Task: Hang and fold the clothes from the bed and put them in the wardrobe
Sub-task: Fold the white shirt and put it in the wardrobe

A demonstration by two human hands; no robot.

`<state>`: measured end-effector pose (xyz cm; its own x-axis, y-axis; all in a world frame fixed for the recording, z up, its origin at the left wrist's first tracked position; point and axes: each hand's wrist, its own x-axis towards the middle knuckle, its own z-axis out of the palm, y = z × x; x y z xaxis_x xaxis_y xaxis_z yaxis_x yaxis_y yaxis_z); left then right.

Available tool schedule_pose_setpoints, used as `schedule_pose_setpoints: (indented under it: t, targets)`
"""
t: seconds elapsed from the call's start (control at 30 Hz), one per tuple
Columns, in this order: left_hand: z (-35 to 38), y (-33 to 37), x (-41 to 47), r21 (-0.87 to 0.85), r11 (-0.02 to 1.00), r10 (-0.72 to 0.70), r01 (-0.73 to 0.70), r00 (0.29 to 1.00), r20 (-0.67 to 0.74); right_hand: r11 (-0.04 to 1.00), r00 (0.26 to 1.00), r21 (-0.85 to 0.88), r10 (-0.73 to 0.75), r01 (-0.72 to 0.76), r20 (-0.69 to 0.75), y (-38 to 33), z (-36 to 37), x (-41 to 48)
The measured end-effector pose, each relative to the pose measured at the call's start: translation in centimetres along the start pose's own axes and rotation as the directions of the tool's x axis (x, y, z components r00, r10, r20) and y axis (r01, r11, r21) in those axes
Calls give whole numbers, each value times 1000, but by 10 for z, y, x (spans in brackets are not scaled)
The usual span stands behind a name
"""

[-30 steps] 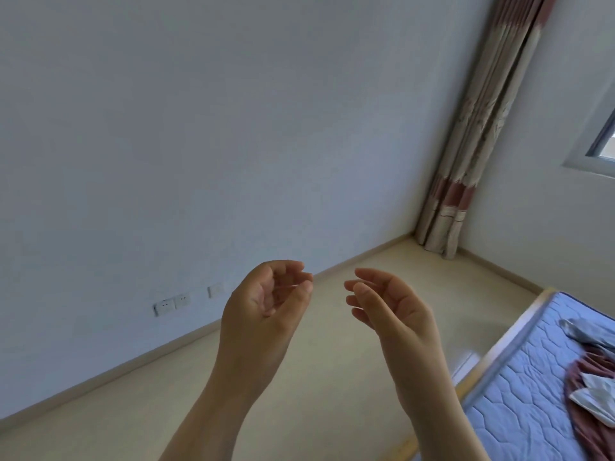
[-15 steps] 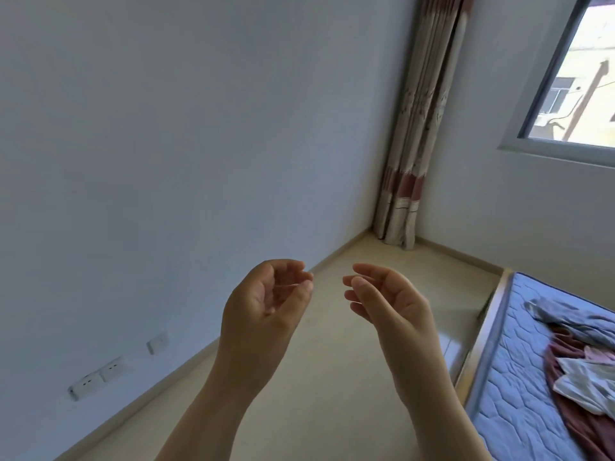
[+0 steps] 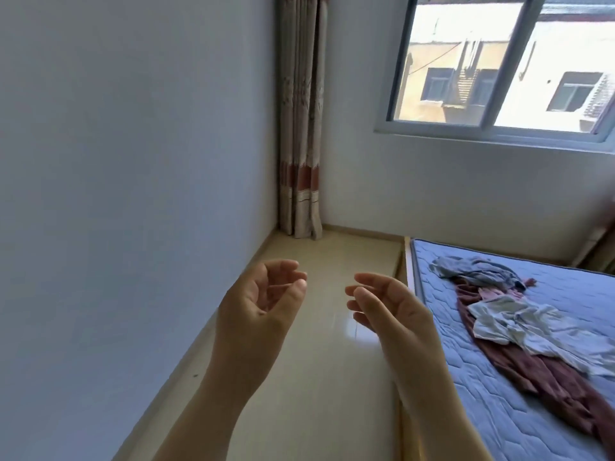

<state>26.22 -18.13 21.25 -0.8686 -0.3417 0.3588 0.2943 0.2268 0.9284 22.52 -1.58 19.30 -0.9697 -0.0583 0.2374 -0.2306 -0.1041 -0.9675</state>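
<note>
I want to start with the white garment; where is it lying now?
Head view, right side: the white garment lies on the mattress, over the dark red garment, near the grey garment.

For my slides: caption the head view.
Empty left hand and right hand beside blue quilted mattress strewn with crumpled clothes.

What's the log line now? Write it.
left hand empty | right hand empty | clothes unfolded on bed | wardrobe unseen

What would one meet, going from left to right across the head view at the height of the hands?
Wall → left hand → right hand → clothes heaped on the mattress.
</note>
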Motion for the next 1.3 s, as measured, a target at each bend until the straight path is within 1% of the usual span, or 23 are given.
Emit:
schedule_pose_setpoints:
  t: [0.13,0.27,0.47,0.63,0.9,1.03,1.17,1.23,1.3]
  targets:
    - [23,-27,42,-55,998,-24,32,988,155,998,990,-64,12,-21,-143,14,-8,23]
    - [61,-49,82,-107,992,-31,63,959,283,997,962,-63,20,-39,-271,27,-28,54]
    - [132,-73,149,-120,992,19,30,923,385,993,920,-107,0,-46,-393,45,-72,123]
    - [191,-87,201,-121,992,38,19,889,457,991,890,-124,-9,-54,-457,53,-107,183]
    - [256,-130,286,-167,982,27,83,824,566,983,830,-120,51,-140,-556,96,-136,264]
    - [285,-159,341,-200,973,36,115,780,625,977,790,-126,58,-169,-611,122,-139,316]
    - [316,-186,402,-216,963,37,163,712,701,974,736,-119,65,-194,-674,141,-139,368]
    - [333,-197,429,-211,960,33,182,676,736,971,701,-108,75,-214,-710,148,-142,389]
    - [351,-209,450,-204,958,33,201,630,776,971,650,-87,82,-224,-756,156,-146,406]
